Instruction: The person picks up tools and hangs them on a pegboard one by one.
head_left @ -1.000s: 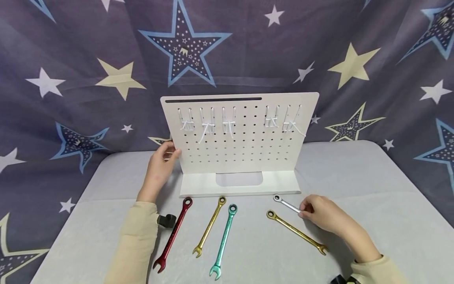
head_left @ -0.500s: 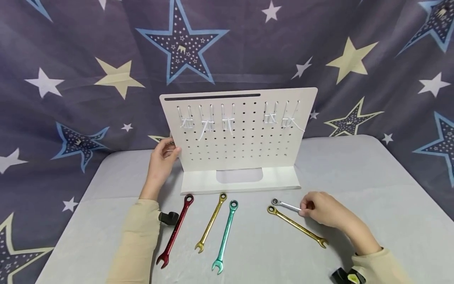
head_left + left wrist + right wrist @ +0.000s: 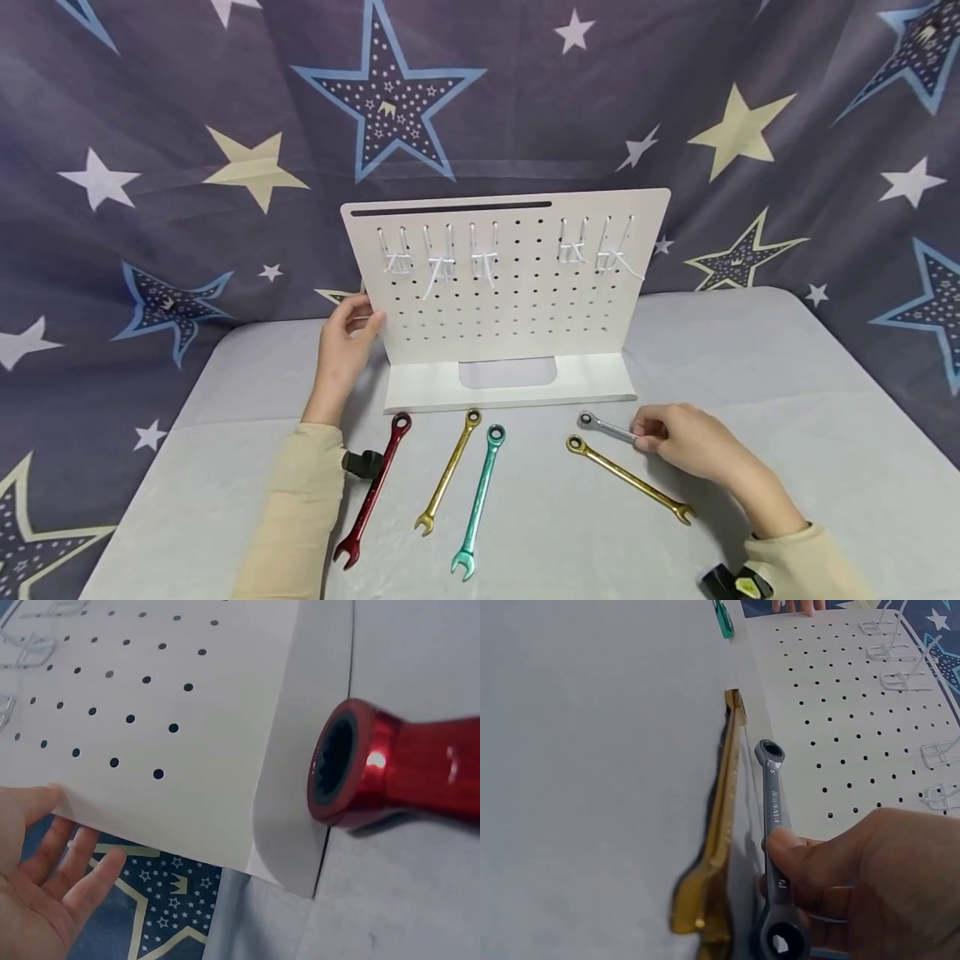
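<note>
My left hand (image 3: pixel 347 350) grips the left edge of a white pegboard stand (image 3: pixel 495 329). In the left wrist view the thumb lies on its front face and the other fingers are behind the edge. My right hand (image 3: pixel 686 446) pinches a small silver ratchet wrench (image 3: pixel 773 795) between thumb and fingers. Its ring end points left toward the board's base, and a second ringed end shows below the thumb in the right wrist view. Just in front of it a gold combination wrench (image 3: pixel 630 480) lies slantwise on the table.
A red wrench (image 3: pixel 372 492), a smaller gold wrench (image 3: pixel 448 472) and a green wrench (image 3: pixel 480 502) lie before the stand, ring ends toward it. Several white wire hooks (image 3: pixel 483 254) stick out of the board's upper part. A star-patterned curtain (image 3: pixel 525 108) hangs behind the grey-covered table (image 3: pixel 750 367).
The silver wrench's ring end dipped toward the gold wrench and then rose slightly, still in the right hand. The left hand keeps its place on the board. The head view shifted a little.
</note>
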### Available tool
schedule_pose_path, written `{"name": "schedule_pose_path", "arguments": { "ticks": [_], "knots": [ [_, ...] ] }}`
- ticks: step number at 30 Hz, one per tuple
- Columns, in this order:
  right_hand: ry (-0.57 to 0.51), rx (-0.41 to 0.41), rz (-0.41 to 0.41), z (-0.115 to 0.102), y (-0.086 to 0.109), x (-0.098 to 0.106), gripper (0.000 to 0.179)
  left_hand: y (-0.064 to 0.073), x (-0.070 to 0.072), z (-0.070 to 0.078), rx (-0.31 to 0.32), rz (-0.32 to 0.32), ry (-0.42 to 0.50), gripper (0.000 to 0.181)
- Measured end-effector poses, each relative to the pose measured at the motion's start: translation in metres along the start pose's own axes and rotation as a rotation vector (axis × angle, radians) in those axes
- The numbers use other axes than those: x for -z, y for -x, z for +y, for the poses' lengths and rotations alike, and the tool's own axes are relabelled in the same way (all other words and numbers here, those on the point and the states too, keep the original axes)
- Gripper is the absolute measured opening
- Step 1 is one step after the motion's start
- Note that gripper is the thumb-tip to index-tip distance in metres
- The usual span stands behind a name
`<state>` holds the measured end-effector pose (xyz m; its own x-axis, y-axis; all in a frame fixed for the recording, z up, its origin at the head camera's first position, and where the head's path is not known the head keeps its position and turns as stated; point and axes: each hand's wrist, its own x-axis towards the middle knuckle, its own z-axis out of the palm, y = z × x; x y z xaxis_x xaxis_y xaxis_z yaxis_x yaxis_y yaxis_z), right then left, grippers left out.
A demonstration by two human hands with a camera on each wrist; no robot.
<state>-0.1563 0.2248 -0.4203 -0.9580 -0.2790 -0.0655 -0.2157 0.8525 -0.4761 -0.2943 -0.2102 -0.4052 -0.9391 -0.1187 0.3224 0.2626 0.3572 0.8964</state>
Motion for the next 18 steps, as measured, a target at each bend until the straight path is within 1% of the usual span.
{"name": "schedule_pose_path", "arguments": {
  "ticks": [5, 10, 14, 18],
  "knots": [
    [-0.005, 0.003, 0.055, -0.002, 0.002, 0.008, 0.01, 0.001, -0.001, 0.003, 0.034, 0.009, -0.026, 0.033],
    [-0.029, 0.036, 0.146, -0.006, 0.002, 0.014, 0.01, 0.001, 0.001, 0.005, 0.027, 0.011, -0.054, 0.031],
    [-0.077, 0.054, 0.201, -0.009, 0.004, 0.018, 0.008, 0.001, 0.001, 0.004, 0.02, 0.009, -0.092, 0.031],
    [-0.147, 0.047, 0.255, -0.014, 0.006, 0.022, 0.006, 0.002, 0.001, 0.003, 0.013, 0.007, -0.11, 0.032]
  ]
}}
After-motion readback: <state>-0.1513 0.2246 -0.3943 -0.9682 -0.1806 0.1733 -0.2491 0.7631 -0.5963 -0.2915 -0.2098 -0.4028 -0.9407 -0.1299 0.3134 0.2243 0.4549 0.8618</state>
